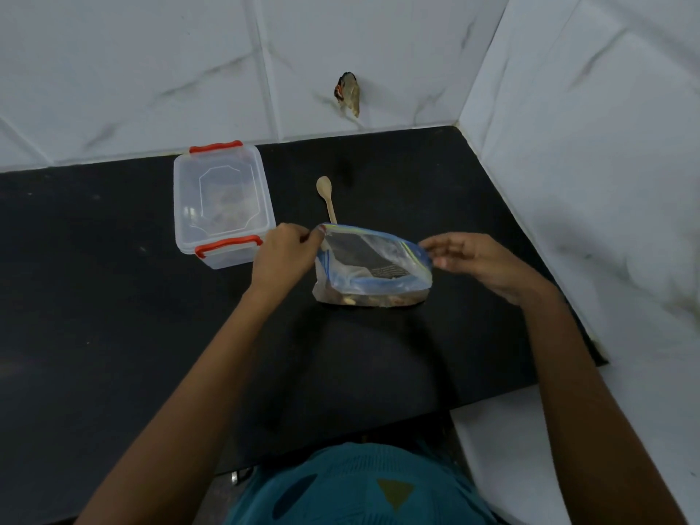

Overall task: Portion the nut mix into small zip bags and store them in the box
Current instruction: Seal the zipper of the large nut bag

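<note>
Clear blue-zip plastic bag of nut mix (373,267) betw hands: floppy, bottom-heavy, prob best held by zip corners. L hand (284,252) pinches one; R hand (473,259): grip unclear

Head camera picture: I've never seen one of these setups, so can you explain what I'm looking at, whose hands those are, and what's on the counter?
There is no machine here. A person wears a camera on the head, so this single picture looks down at their own two bare hands. On the black counter sit a clear box with red clips, lid on, and a wooden spoon behind a large zip bag with nut mix in its bottom. The left hand pinches the bag's top left corner with its fingers. The right hand appears to pinch the top right corner, though it is blurred. White tiled walls stand behind.
</note>
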The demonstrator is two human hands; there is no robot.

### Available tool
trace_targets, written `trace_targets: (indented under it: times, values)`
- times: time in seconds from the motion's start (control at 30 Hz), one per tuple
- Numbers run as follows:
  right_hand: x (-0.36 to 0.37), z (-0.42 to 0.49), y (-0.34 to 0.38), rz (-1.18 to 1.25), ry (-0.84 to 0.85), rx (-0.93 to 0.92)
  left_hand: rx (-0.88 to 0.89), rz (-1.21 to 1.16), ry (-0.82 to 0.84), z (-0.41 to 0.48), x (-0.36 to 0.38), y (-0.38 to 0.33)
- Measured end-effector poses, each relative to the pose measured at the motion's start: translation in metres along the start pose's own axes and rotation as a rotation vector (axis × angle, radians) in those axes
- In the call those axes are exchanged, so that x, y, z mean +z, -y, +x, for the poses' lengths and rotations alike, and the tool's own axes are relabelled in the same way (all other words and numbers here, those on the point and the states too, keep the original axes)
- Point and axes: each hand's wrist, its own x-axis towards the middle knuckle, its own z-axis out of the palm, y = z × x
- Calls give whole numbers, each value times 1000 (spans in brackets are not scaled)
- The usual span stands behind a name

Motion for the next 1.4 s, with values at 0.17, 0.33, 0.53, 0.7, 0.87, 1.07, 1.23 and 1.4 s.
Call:
trace_targets:
  times: [0.17, 0.33, 0.53, 0.7, 0.87, 1.07, 1.23, 1.4]
  values:
    - [-4, -2, -15, -91, -31, -10, -69, -257, 224, -2, -7, -1]
    - [7, 4, -13, -81, -201, -87, 123, -195, 346, -3, -14, 11]
    - [13, 8, -10, -79, -286, -94, 150, -232, 170, -5, -6, 16]
    - [13, 10, -5, -117, -462, 2, 140, -210, -86, -7, -4, 11]
    - [19, 12, 6, -259, -647, 28, 162, -158, -217, -6, -6, 4]
    - [22, 9, 14, -436, -700, 131, -75, -427, -53, -2, 0, -11]
    - [15, 3, 16, 150, -540, 257, -194, -516, 20, -1, -7, -10]
    - [16, 2, 13, 346, -550, 278, -124, -451, -61, -4, -7, -10]
